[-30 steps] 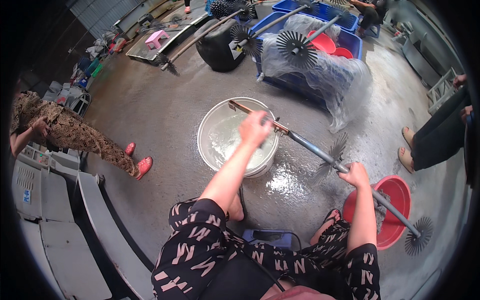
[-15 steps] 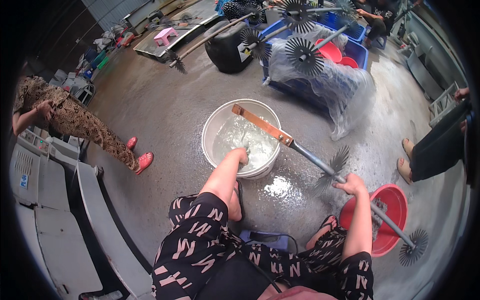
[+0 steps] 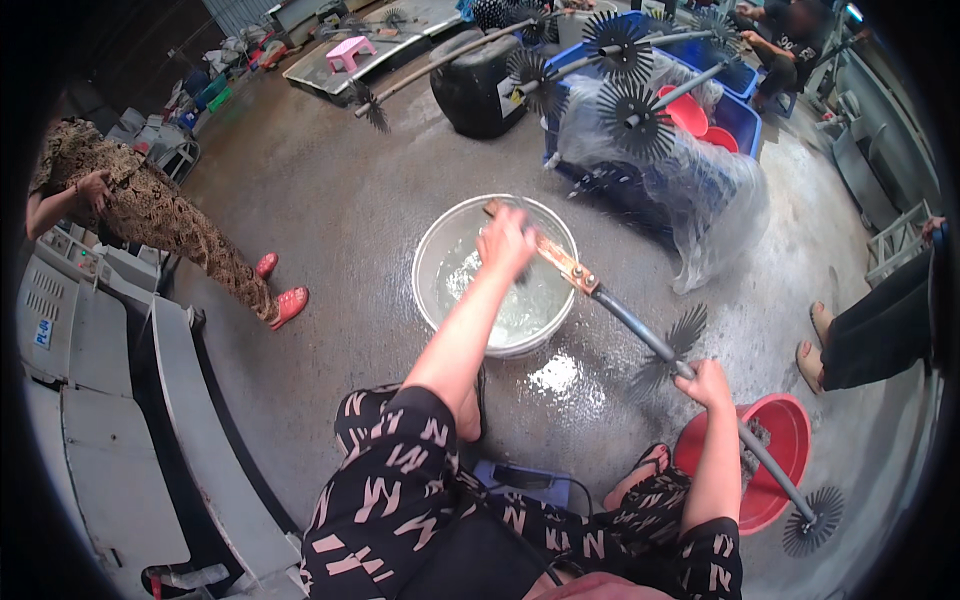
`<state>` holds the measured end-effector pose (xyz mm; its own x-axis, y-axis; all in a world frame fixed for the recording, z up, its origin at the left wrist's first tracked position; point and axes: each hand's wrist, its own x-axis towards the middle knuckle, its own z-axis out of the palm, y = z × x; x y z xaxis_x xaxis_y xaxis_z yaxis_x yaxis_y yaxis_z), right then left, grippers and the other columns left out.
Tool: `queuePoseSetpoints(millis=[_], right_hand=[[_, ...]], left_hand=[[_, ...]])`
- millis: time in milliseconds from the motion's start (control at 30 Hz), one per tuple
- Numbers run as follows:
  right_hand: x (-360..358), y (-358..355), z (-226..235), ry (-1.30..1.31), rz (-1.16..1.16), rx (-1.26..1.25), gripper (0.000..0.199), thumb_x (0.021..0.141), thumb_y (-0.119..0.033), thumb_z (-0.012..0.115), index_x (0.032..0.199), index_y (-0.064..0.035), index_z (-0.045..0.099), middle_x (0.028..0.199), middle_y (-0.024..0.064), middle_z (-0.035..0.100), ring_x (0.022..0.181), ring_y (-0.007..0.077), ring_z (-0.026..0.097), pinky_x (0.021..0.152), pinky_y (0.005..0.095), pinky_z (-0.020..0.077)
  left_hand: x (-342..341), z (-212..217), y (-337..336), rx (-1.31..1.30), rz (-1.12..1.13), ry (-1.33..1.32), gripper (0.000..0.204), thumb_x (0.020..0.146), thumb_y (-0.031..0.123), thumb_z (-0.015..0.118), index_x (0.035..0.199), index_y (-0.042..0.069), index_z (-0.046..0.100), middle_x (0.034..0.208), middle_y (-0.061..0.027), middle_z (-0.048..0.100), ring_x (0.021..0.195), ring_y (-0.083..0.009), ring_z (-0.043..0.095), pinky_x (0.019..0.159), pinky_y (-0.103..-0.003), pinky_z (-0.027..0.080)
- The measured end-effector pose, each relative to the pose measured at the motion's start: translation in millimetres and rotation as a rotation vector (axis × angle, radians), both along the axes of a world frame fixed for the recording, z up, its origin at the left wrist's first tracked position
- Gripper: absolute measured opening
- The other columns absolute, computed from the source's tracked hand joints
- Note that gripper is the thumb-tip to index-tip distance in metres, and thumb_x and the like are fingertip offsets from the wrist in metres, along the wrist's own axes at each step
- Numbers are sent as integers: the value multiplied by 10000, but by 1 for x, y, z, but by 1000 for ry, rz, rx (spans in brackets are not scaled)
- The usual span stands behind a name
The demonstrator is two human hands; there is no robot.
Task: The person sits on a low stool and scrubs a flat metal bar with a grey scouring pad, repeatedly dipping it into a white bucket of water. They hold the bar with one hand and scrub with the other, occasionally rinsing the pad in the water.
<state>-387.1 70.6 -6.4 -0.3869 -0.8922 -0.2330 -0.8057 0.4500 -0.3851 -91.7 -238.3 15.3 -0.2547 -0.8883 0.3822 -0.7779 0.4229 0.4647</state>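
Note:
My right hand point(image 3: 706, 384) is closed round a grey metal rod point(image 3: 628, 318) just behind a round black-bristled brush disc point(image 3: 670, 350). A second bristled disc point(image 3: 811, 521) sits at the rod's lower right end. A flat copper-coloured strip point(image 3: 562, 258) is bolted to the other end and reaches over a white bucket point(image 3: 428, 298) of water. My left hand point(image 3: 507, 243) is closed over the strip near its tip, above the water. Something dark and blurred shows under its fingers; its kind cannot be made out.
Beneath the rod stands a red basin point(image 3: 797, 420). A blue power box point(image 3: 525, 482) with a cable lies between my feet. Ahead are a blue bin point(image 3: 600, 200) draped in plastic film, more brush rods and a black jerrycan point(image 3: 475, 90). People stand at left and right.
My left hand has risen out of the bucket's water and moved up onto the copper strip. My right hand keeps its hold on the rod.

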Motion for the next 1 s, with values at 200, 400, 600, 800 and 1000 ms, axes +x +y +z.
queuePoseSetpoints(millis=[200,400,600,800,1000], right_hand=[[-3,-1,3,78,26,-37,306,625,-323,657,689,-24,686,672,228,622,679,388,635,684,454,518],[5,-1,5,91,17,-66,306,629,-324,655,699,-28,686,686,223,630,684,391,635,696,457,520],[4,2,3,112,13,-72,303,624,-325,652,695,-31,684,687,217,633,688,392,635,699,460,522],[7,3,8,132,16,-46,284,607,-317,641,678,-45,679,672,208,630,676,389,630,680,460,521],[7,4,7,135,25,-45,273,629,-317,649,717,-62,685,687,190,646,696,376,642,701,450,528]], left_hand=[[-32,12,62,108,-314,-81,272,813,287,642,1029,124,668,1044,-109,603,932,-336,633,774,-475,509],[3,22,-2,94,79,9,255,818,292,642,1022,141,668,1110,-108,612,945,-360,630,814,-483,509],[5,12,31,184,-186,-154,356,867,332,593,1184,173,616,1197,-135,585,986,-378,624,837,-484,508],[10,3,26,196,-213,-178,346,898,323,553,1211,182,600,1224,-136,575,1039,-362,603,873,-468,495],[25,22,7,233,-106,-99,340,893,340,557,1198,201,613,1171,-112,586,1065,-320,590,910,-439,472]])
